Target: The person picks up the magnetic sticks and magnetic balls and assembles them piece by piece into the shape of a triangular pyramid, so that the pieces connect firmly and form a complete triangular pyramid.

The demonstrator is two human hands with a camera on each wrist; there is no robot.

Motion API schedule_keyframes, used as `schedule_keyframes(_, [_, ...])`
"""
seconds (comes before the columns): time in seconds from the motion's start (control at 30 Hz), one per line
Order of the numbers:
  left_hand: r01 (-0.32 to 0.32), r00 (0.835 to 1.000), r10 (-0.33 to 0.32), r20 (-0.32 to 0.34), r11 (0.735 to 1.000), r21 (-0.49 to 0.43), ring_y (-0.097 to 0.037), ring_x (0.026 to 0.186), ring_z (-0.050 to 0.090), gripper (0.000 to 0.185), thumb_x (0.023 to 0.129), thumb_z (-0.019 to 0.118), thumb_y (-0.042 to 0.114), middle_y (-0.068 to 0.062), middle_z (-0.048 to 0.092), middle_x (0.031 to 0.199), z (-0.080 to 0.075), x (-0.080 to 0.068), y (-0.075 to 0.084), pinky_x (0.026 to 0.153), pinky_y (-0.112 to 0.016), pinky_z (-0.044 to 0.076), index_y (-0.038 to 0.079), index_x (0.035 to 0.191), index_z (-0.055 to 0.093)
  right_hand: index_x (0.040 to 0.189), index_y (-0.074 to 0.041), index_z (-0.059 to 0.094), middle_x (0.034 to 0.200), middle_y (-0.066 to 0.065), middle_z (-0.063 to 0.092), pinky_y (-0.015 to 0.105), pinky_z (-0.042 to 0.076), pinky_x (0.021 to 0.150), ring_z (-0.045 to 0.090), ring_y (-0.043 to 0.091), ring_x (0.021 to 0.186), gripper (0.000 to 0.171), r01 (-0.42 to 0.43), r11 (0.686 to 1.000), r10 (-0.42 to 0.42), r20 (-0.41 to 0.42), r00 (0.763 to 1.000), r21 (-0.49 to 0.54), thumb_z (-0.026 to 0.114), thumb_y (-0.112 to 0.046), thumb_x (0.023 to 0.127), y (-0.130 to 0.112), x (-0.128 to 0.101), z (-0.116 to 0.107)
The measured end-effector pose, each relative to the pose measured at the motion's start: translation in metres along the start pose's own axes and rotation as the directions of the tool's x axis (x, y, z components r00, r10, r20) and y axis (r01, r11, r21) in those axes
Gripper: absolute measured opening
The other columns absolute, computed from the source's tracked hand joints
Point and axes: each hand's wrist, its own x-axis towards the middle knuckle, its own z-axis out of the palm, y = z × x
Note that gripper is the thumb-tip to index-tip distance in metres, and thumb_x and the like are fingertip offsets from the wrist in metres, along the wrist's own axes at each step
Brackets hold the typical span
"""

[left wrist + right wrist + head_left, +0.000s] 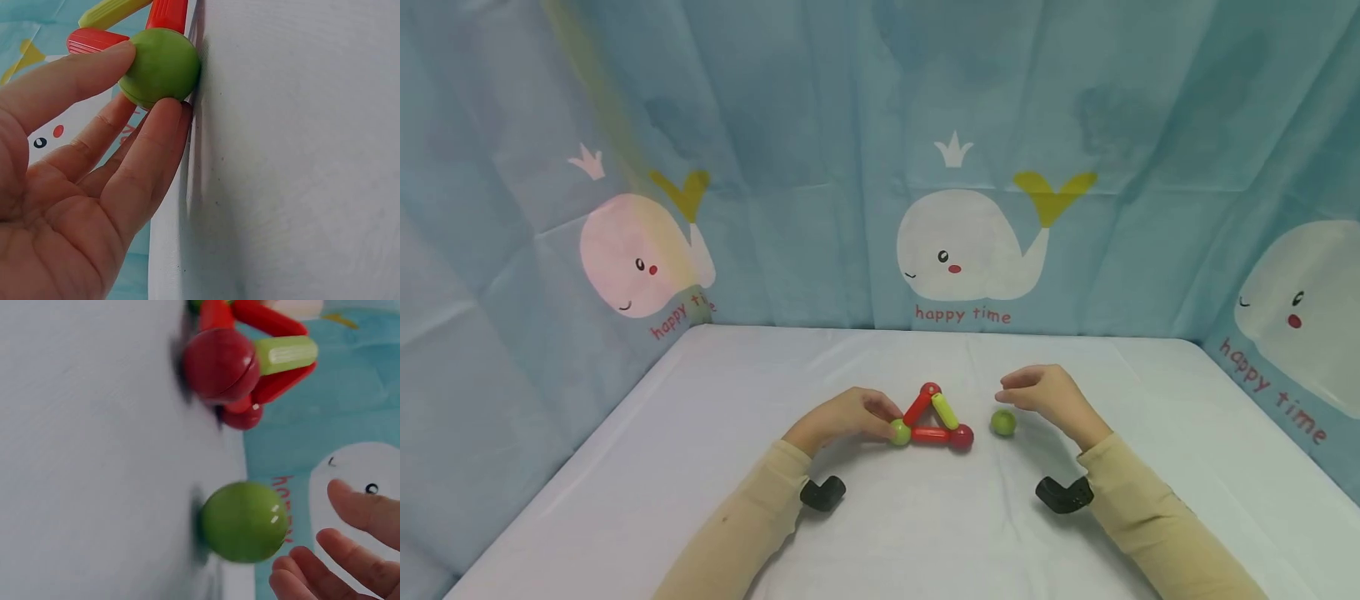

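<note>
My left hand (pixel 855 414) pinches a green ball (pixel 161 67) between thumb and fingertips. That ball is the left corner of a small construction of coloured rods and balls on the table. A red rod (pixel 931 435) runs from it to a dark red ball (pixel 962 437), and another red rod (pixel 916 409) slants away from it. From the dark red ball a yellow-green rod (pixel 287 355) sticks upward. A smaller red ball (pixel 242 417) sits at the back. My right hand (pixel 1047 395) holds nothing, its fingers relaxed just above a loose green ball (pixel 245 522).
The white-covered table (pixel 925 525) carries the construction and the loose ball. A blue curtain (pixel 820 167) with printed whales hangs along the back and sides. Black curved pieces (pixel 824 494) sit by both cuffs.
</note>
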Motion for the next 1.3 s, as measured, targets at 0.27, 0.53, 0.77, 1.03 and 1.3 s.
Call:
schedule_keyframes(0.27, [-0.002,1.0,0.002,-0.01,1.0,0.001,-0.018,0.106,0.057,0.026,0.082,0.079,0.022,0.002,0.07,0.109,0.001,-0.001,-0.001,0.1,-0.045,0.047,0.016,0.106,0.072,0.123,0.002,0.066,0.124,0.019,0.069,0.033,0.058,0.086,0.07,0.013,0.094,0.056,-0.115,0.993,0.112,0.069,0.991,0.036,0.083,-0.03,0.08,0.015,-0.005,-0.002])
schedule_keyframes(0.53, [-0.001,1.0,0.001,-0.008,1.0,0.001,-0.018,0.108,0.056,0.026,0.081,0.079,0.023,0.002,0.069,0.109,0.001,-0.001,-0.003,0.098,-0.045,0.048,0.017,0.106,0.072,0.11,-0.002,0.072,0.109,0.011,0.073,0.032,0.058,0.081,0.069,0.012,0.083,0.042,-0.119,0.993,0.116,0.097,0.989,0.019,0.085,-0.024,0.077,0.015,-0.007,0.006])
schedule_keyframes(0.77, [0.006,1.0,-0.006,-0.002,1.0,0.006,-0.019,0.107,0.056,0.026,0.082,0.078,0.023,0.001,0.069,0.11,0.002,0.0,-0.002,0.098,-0.044,0.048,0.017,0.106,0.072,0.109,-0.002,0.073,0.105,0.009,0.074,0.032,0.058,0.08,0.069,0.012,0.081,0.037,-0.096,0.995,0.095,0.108,0.99,-0.002,0.084,-0.02,0.078,0.011,-0.009,0.008])
schedule_keyframes(1.03, [-0.007,1.0,0.007,0.0,1.0,0.006,-0.017,0.104,0.057,0.026,0.082,0.077,0.022,0.001,0.07,0.109,0.002,0.0,0.001,0.098,-0.043,0.048,0.015,0.107,0.072,0.118,-0.007,0.072,0.116,0.01,0.072,0.034,0.055,0.083,0.067,0.012,0.086,0.038,-0.036,0.999,0.04,0.135,0.99,-0.03,0.077,-0.023,0.084,0.004,-0.006,0.013])
schedule_keyframes(1.3, [0.005,1.0,-0.005,-0.007,1.0,0.0,-0.017,0.103,0.058,0.027,0.082,0.078,0.022,0.001,0.07,0.109,0.003,0.0,0.001,0.096,-0.041,0.049,0.015,0.107,0.072,0.126,-0.003,0.067,0.126,0.016,0.068,0.039,0.057,0.092,0.071,0.016,0.098,0.047,0.039,0.998,-0.044,0.113,0.993,0.05,0.076,-0.027,0.087,-0.017,0.002,0.013])
